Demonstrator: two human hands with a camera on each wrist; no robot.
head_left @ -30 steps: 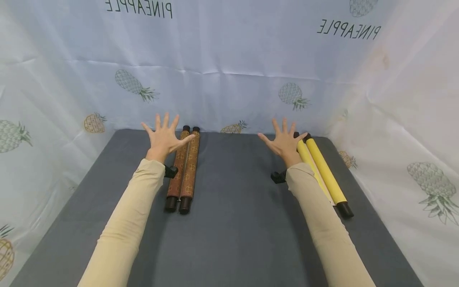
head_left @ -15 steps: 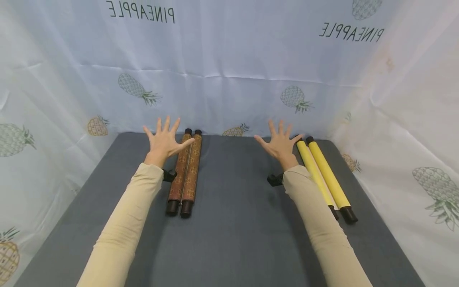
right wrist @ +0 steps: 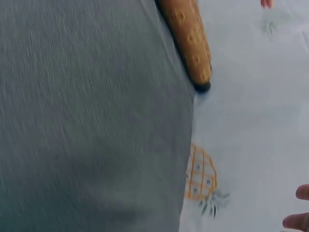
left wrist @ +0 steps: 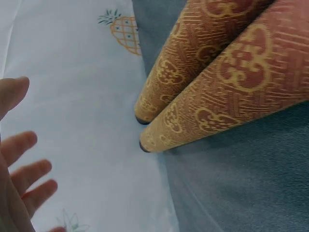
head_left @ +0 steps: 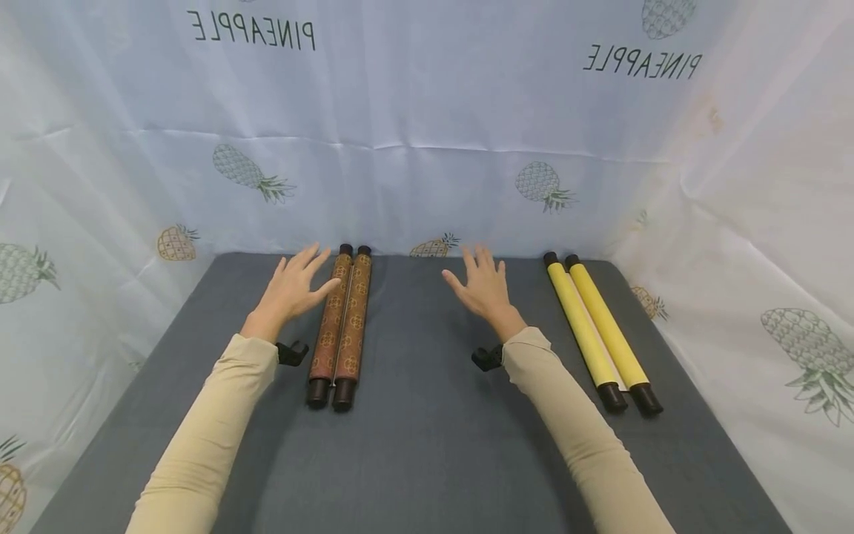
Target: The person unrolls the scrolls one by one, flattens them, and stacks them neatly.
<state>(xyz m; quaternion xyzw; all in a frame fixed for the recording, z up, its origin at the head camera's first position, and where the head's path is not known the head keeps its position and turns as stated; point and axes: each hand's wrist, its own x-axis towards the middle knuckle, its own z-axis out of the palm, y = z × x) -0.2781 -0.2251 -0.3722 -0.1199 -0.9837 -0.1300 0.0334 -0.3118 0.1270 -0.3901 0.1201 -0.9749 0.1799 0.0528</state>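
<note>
In the head view, a brown scroll (head_left: 352,319) with gold patterns lies rolled from both ends into two side-by-side rolls with dark end caps. My left hand (head_left: 288,291) hovers just left of it, fingers loosely extended and holding nothing. The left wrist view shows the same brown scroll (left wrist: 207,92) close up, the hand's fingers (left wrist: 33,176) apart from it. Between the brown scroll and a yellow scroll (head_left: 608,319), my right hand (head_left: 485,288) hangs over the table with relaxed fingers, touching nothing. Only some of its fingertips (right wrist: 297,221) show in the right wrist view.
A dark grey table (head_left: 414,445) lies under both scrolls. White curtains (head_left: 427,96) printed with pineapples stand along its back, left and right sides. Each wrist carries a black strapped device, such as the right one (head_left: 487,357).
Both hands have come lower and nearer the body, their fingers less spread. The right hand has moved left, away from the yellow scroll; the left has shifted slightly left. The scrolls lie still.
</note>
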